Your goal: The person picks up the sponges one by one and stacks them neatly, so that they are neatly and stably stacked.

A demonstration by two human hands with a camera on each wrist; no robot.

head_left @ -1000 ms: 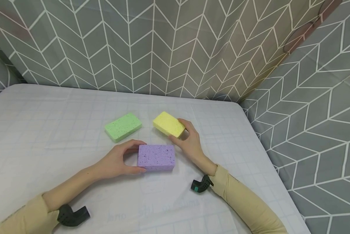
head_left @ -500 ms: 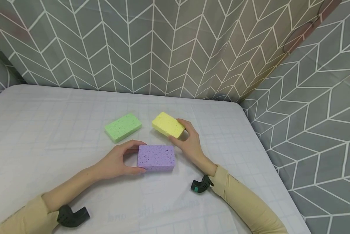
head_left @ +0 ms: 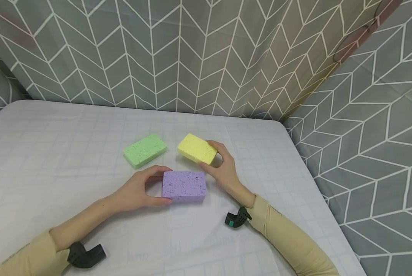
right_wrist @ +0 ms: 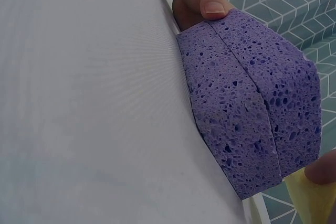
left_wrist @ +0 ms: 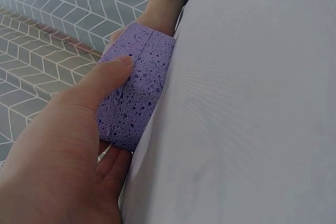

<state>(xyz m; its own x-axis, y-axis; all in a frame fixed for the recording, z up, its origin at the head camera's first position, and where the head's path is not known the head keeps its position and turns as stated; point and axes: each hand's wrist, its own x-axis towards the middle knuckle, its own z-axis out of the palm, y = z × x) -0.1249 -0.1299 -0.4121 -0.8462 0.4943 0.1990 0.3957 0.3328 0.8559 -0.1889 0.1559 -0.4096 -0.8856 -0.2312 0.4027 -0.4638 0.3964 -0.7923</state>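
Pinching purple sponge [head_left: 183,186] at its left end with left hand [head_left: 137,191] — thumb on near side, fingers on far side. Resting flat on white-covered table [head_left: 71,161], closest of three to the person. Pinching yellow sponge [head_left: 197,148] by its right end with right hand [head_left: 226,172], between thumb and fingers; tilted slightly, just beyond purple sponge, with shadow below — cannot tell if touching table. Showing green sponge [head_left: 145,150] on table too, flat, set at a slant, left of yellow sponge and apart from it. Wearing tan sleeves [head_left: 288,239] with black wrist cameras [head_left: 85,256]. Facing grey curtain [head_left: 164,57] with white chevron lines, past table's far edge.
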